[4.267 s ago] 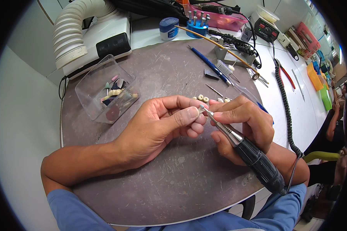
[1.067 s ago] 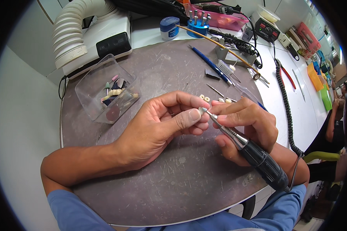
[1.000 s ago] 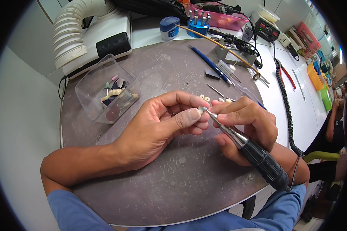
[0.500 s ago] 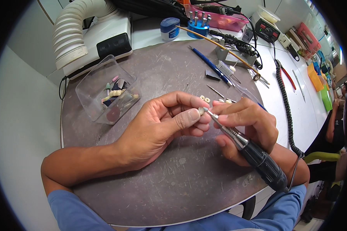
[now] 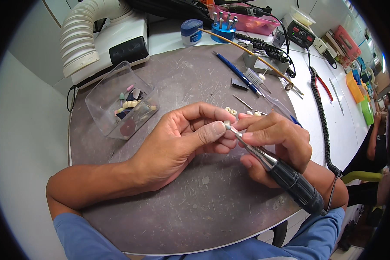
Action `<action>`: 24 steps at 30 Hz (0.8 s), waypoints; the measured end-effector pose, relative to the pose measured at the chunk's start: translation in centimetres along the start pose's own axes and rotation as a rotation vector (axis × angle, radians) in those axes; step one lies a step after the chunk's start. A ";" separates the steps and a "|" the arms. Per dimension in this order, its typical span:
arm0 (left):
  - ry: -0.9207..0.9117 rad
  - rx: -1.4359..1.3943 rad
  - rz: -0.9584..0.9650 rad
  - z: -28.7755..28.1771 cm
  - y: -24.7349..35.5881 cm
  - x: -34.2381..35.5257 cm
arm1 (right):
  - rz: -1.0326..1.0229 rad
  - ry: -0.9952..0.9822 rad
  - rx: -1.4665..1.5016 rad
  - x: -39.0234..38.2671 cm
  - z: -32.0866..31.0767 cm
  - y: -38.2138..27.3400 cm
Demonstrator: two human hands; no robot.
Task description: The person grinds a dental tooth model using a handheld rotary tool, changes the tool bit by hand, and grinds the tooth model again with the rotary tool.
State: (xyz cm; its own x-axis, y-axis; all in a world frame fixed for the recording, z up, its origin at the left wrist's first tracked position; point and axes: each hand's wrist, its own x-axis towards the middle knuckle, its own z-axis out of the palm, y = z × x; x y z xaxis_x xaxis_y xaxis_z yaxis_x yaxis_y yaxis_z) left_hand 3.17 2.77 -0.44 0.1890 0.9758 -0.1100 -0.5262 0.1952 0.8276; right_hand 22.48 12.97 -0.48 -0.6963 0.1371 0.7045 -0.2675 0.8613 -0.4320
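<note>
My left hand (image 5: 173, 141) pinches a small dental crown (image 5: 227, 123) between thumb and fingertips, above the middle of the table. Wrapped round a black and silver rotary handpiece (image 5: 294, 178), my right hand (image 5: 281, 139) steadies its tip with thumb and fingers. The tip of the tool meets the crown or lies right beside it; the exact contact is too small to make out. Beyond my fingertips lie several loose tooth crowns (image 5: 231, 111) and a thin pointed tool (image 5: 242, 102).
A clear plastic box (image 5: 95, 110) with small parts stands at left, below a white suction hose (image 5: 80, 37). A blue pen (image 5: 236, 71), a brush (image 5: 253, 77) and a long wooden stick (image 5: 242, 51) lie at the back. The handpiece's coiled cord (image 5: 323, 117) runs down the right.
The handpiece tip has shifted slightly down against the crown, and the crown appears turned a little. Both hands otherwise keep their place and grip.
</note>
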 end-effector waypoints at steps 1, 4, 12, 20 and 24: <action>-0.001 -0.002 -0.001 0.0 0.0 0.0 | -0.005 0.002 0.010 0.0 0.0 -0.1; 0.011 -0.009 -0.009 0.2 0.0 -0.1 | -0.010 -0.001 -0.001 0.0 -0.1 0.0; 0.067 -0.010 -0.018 0.3 0.2 -0.1 | 0.059 0.119 0.024 0.0 0.3 -0.6; 0.058 -0.022 -0.018 0.3 0.2 -0.1 | -0.020 0.033 0.013 -0.1 0.1 0.0; 0.052 -0.021 -0.005 0.3 0.1 -0.1 | -0.029 0.019 0.033 -0.1 0.0 -0.3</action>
State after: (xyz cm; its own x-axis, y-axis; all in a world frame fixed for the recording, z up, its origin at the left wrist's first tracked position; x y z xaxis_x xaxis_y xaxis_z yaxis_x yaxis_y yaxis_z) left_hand 3.33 2.71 -0.21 0.1485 0.9785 -0.1429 -0.5431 0.2015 0.8151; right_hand 22.62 12.69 -0.48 -0.6753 0.1218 0.7274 -0.3096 0.8483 -0.4295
